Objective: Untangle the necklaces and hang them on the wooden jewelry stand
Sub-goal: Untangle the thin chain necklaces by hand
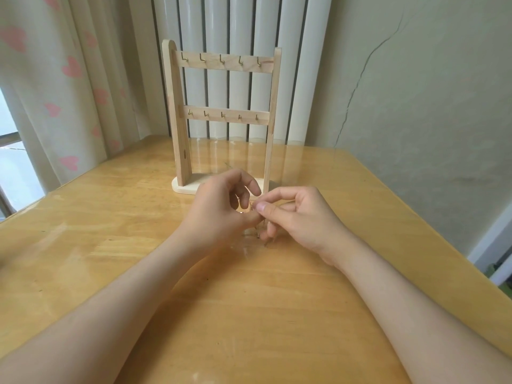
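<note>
With every hook on the wooden jewelry stand [224,116] at upper centre bare, the left hand [219,207] and right hand [300,217] are pinching the tangled necklaces [256,230] low over the table [116,223] at mid-frame, apparently untangling them and next needing one chain teased free, though fingers are hiding most of the fine links.

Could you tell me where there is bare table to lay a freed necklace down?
Bare table lies left of the stand, toward the curtain, and right of it, toward the wall. It is crowded before the stand's base, where left hand and right hand pinch the necklaces.
</note>
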A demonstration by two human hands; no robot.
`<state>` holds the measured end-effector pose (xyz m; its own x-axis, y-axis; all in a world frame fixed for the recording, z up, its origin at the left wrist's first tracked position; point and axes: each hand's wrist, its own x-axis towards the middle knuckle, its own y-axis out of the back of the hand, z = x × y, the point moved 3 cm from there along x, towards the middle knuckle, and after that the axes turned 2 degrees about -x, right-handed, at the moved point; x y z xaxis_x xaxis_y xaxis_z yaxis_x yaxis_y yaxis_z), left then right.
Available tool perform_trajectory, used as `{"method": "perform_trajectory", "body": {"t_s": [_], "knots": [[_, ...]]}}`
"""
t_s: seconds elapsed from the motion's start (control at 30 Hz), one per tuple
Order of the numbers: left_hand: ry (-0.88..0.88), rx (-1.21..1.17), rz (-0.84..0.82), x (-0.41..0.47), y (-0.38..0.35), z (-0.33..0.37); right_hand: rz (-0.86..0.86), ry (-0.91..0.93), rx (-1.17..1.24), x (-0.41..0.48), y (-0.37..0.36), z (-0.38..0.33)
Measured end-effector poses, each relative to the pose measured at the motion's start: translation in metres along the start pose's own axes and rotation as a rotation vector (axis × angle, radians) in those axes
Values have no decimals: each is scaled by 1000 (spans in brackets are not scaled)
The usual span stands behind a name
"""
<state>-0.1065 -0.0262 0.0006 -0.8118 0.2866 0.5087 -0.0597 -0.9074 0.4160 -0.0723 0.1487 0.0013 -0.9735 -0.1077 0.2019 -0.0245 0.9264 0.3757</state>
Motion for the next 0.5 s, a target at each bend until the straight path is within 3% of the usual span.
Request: {"method": "perform_trajectory", "body": {"t_s": [0.33,0.5], "knots": [[-43,201,26,-2,-1,3,40,7,-70,5,-1,5],[-3,194,14,-3,-2,4,45,7,-37,6,0,6]]}}
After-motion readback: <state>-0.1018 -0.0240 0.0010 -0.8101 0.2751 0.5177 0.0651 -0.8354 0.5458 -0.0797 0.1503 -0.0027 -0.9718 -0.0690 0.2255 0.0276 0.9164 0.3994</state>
